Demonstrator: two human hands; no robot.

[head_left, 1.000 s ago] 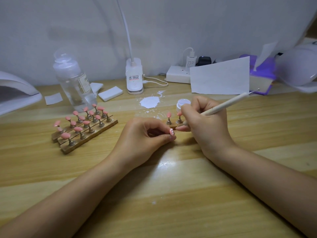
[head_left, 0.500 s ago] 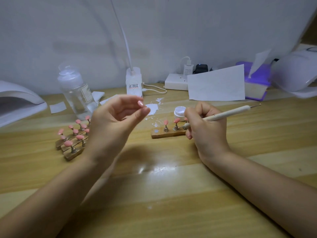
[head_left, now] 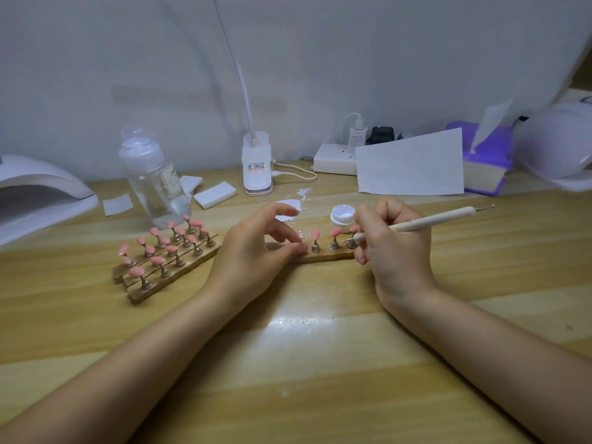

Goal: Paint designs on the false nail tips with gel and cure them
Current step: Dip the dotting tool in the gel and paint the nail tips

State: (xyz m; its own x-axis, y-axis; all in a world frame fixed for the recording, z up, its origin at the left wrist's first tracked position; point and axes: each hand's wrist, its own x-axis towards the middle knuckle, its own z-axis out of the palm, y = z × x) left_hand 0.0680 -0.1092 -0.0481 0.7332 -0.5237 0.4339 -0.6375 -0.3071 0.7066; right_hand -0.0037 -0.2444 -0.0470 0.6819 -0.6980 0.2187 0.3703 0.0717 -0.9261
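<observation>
Left hand (head_left: 253, 251) (earlier raised) back at strip (head_left: 323, 257)

From my remote seat I saw a wooden table (head_left: 320, 363) with pale and darker planks filling the lower half of the frame. A bright reflection (head_left: 298, 320) of light lay on it near the centre. Behind it, across the upper half, stood a plain grey-white wall (head_left: 128, 59). In the upper right corner a white sheet (head_left: 528, 43) hung diagonally over the wall.
</observation>
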